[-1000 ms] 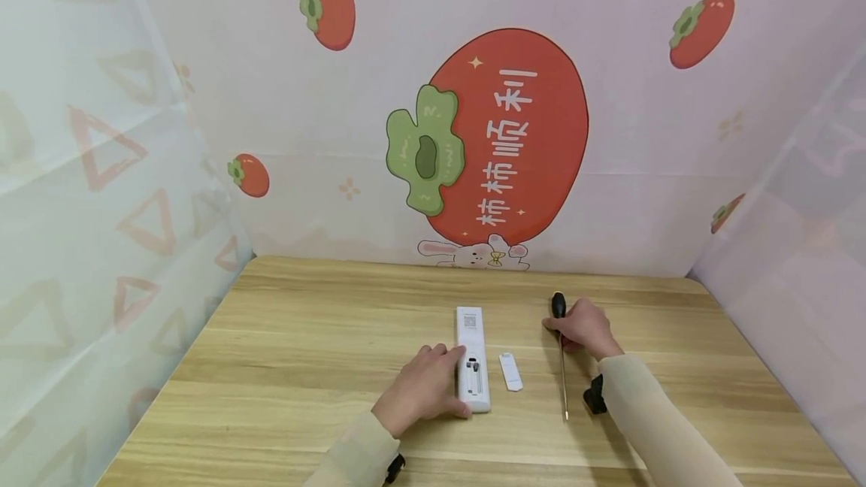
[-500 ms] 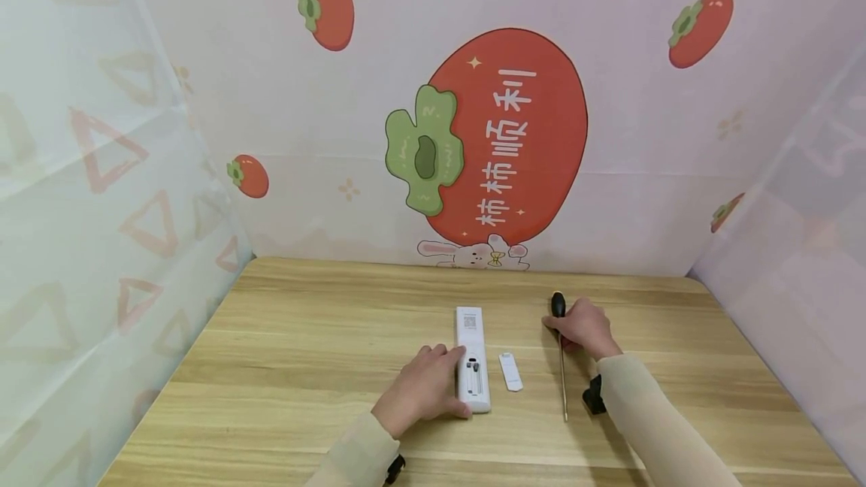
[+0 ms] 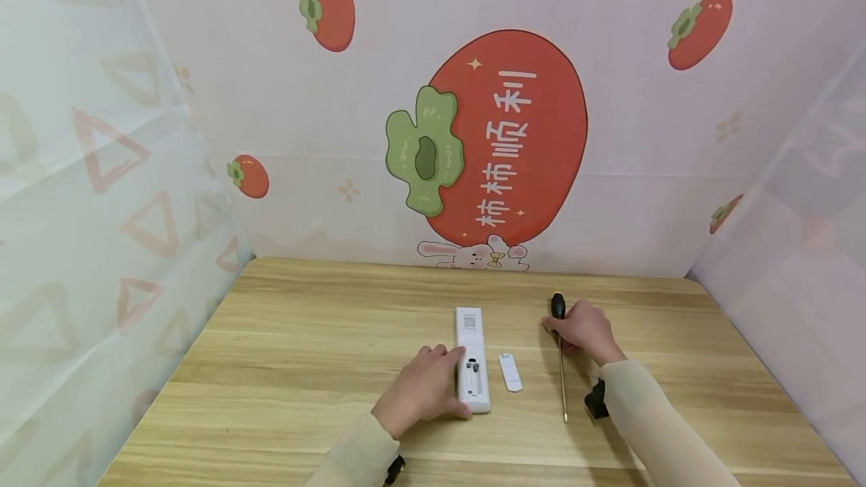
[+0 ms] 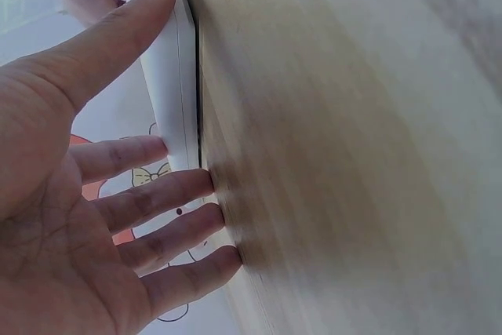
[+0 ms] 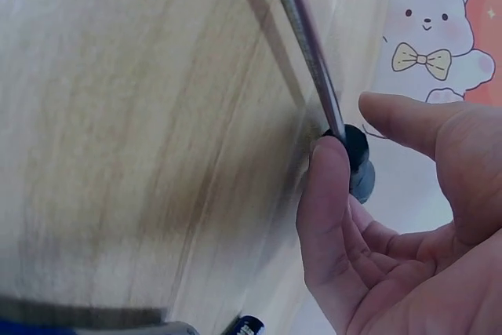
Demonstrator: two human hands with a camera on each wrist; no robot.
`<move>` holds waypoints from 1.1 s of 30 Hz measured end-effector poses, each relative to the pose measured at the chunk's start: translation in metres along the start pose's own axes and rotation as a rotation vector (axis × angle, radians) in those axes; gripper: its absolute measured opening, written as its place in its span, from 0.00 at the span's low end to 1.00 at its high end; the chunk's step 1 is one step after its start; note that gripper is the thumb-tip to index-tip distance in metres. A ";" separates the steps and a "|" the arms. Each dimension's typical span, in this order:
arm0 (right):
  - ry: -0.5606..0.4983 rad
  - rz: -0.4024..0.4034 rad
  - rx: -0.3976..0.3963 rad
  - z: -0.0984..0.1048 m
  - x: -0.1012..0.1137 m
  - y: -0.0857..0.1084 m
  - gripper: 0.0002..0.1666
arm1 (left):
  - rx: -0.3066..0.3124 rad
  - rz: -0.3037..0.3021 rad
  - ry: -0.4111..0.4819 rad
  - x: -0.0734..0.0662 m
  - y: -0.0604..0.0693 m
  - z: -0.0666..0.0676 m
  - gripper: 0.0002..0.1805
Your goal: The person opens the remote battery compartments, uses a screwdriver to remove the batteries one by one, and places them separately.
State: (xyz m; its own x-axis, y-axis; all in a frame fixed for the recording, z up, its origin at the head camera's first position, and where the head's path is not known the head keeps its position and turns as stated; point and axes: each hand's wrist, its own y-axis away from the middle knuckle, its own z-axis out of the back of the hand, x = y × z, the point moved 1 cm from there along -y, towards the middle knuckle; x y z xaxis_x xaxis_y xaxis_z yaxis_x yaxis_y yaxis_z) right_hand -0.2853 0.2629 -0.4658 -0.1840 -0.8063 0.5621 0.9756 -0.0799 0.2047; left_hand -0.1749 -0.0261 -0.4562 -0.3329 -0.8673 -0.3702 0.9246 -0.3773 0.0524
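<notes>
A white remote control lies back side up on the wooden table, its battery compartment uncovered. My left hand rests beside it: the thumb touches the near end and the index finger the left side, while the other fingers lie straight on the table in the left wrist view. The loose battery cover sits just right of the remote. Farther right, my right hand holds a screwdriver at its black handle. The metal shaft points toward me, low over the table.
In the right wrist view, a dark cylindrical end and a blue-and-white object show partly at the bottom edge. A printed curtain stands behind the wooden table, with cloth at both sides.
</notes>
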 end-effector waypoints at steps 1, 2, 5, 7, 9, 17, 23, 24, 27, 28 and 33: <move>0.011 0.005 -0.003 0.001 0.001 0.001 0.26 | 0.000 0.002 0.002 0.000 0.000 0.000 0.54; 0.021 0.009 -0.006 0.001 0.001 0.003 0.26 | 0.000 0.003 0.004 0.000 0.000 0.000 0.54; 0.049 0.035 -0.018 0.003 0.004 0.007 0.29 | 0.000 0.007 0.007 0.000 0.000 -0.001 0.54; 0.064 0.052 -0.025 0.003 0.006 0.010 0.31 | -0.003 0.005 0.005 0.001 0.000 -0.001 0.54; 0.072 0.064 -0.029 0.004 0.007 0.015 0.31 | -0.004 0.002 0.005 0.002 0.000 -0.002 0.54; 0.102 0.113 -0.051 0.006 0.015 0.036 0.25 | -0.005 -0.005 0.005 0.003 0.001 -0.001 0.54; 0.083 0.193 -0.057 0.003 0.027 0.054 0.26 | -0.004 -0.013 0.001 0.004 0.001 0.000 0.54; 0.081 0.207 -0.060 0.001 0.029 0.057 0.25 | -0.001 -0.013 0.001 0.004 0.001 0.000 0.54; 0.079 0.260 -0.068 -0.003 0.032 0.065 0.24 | 0.014 -0.018 -0.001 0.006 0.002 -0.001 0.57; 0.077 0.275 -0.069 -0.004 0.033 0.067 0.24 | 0.018 -0.020 0.003 0.008 0.002 -0.001 0.58; 0.071 0.356 -0.082 -0.010 0.037 0.075 0.20 | 0.000 -0.045 0.026 0.016 0.007 0.001 0.62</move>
